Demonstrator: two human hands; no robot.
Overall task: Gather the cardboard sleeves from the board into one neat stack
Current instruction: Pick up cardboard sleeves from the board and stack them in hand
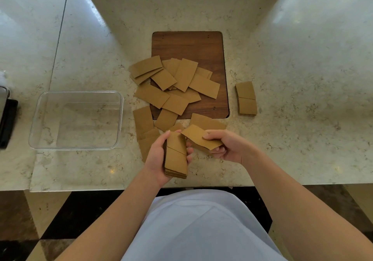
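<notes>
Left hand (156, 155) grips the aligned stack (176, 157) edgewise for squaring; right hand (226, 146) pinches one sleeve (199, 136) to add. Loose sleeves (177, 85) cover the board (189, 42) and tabletop (302, 58).

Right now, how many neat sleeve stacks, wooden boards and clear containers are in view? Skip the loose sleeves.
Neat sleeve stacks: 2, the stack in the left hand and the stack on the counter
Wooden board: 1
Clear container: 1
Total: 4
</notes>
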